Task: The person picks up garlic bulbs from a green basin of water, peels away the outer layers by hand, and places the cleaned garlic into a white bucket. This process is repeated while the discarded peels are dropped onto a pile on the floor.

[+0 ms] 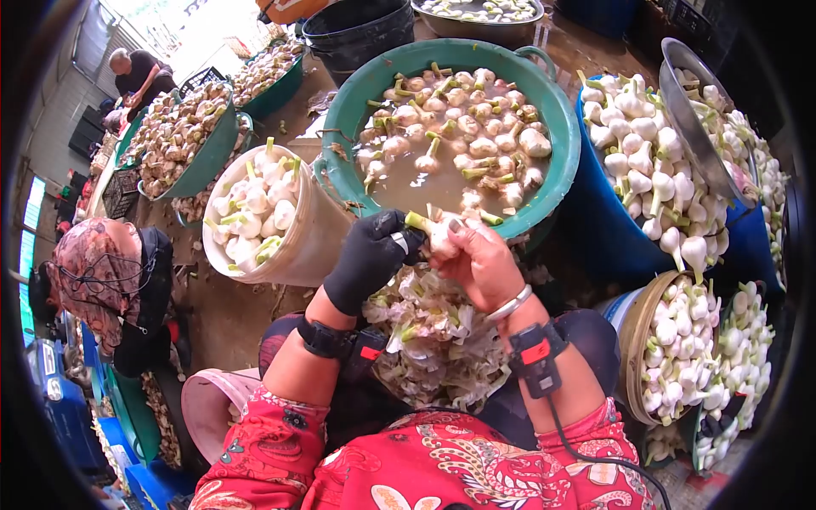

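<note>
My left hand (pixel 371 257), in a black glove, is closed at the green stem of a garlic bulb (pixel 441 240). Bare and wearing a bracelet, my right hand (pixel 485 265) grips the bulb's other side between thumb and fingers. Both hands are at the near rim of a large green basin (pixel 567 161), where many unpeeled bulbs float in murky water. Below them, a heap of garlic skins (pixel 438 340) lies between my knees. The glove hides whether a small tool is in the left hand.
Peeled garlic fills a white bucket (pixel 327 234) at left, a blue barrel (pixel 608 221) at right and a beige-rimmed bucket (pixel 633 340) nearer me. A pink bucket (pixel 208 408) stands by my left elbow. One person (pixel 98 272) sits at left; another (pixel 136 75) is farther back.
</note>
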### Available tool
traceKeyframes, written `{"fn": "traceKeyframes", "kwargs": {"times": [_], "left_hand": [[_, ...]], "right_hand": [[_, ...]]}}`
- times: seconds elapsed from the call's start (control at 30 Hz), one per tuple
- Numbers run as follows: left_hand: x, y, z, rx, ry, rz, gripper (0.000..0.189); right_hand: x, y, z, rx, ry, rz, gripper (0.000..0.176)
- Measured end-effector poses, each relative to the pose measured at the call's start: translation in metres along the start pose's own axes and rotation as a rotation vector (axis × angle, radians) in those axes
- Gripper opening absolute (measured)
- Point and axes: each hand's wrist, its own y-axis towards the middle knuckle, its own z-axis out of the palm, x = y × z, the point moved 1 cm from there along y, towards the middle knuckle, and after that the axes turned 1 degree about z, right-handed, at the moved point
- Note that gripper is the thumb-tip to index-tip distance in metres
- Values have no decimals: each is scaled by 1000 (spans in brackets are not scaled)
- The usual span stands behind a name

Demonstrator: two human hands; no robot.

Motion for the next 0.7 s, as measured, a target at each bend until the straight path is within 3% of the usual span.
{"fn": "traceKeyframes", "kwargs": {"times": [0.03, 0.07, 0.1, 0.13, 0.17, 0.27, 0.3, 0.33, 0.53, 0.6, 0.67, 0.7], "left_hand": [[4, 2, -3, -1, -1, -2, 11], [7, 5, -8, 3, 360, 258, 12], [4, 5, -9, 10, 721, 518, 15], [-4, 0, -6, 74, 776, 492, 21], [2, -1, -3, 91, 615, 414, 21], [19, 2, -2, 18, 17, 190, 20], [22, 1, -13, 84, -50, 98, 29], [4, 1, -13, -5, -387, -231, 33], [-7, -11, -3, 126, -507, -128, 40], [-2, -8, -3, 91, -211, -57, 39], [-5, -8, -3, 88, -113, -34, 31], [0, -7, -4, 40, -185, -69, 26]], "right_hand": [[4, 1, -3, 132, 128, 193, 23], [9, -2, -8, 92, 135, 411, 24], [10, -6, -8, 179, 150, 495, 23], [11, -8, -8, 267, 165, 576, 23], [9, -8, -7, 266, 164, 577, 23], [10, -8, -5, 325, 131, 435, 24], [14, -8, -6, 248, 124, 352, 25], [18, -7, -7, 171, 117, 268, 27], [13, -1, -1, 37, 86, 192, 25], [4, 5, -2, -10, 87, 159, 21], [0, 10, -5, -113, -162, -164, 11], [2, 9, -1, -170, -433, -331, 8]]}}
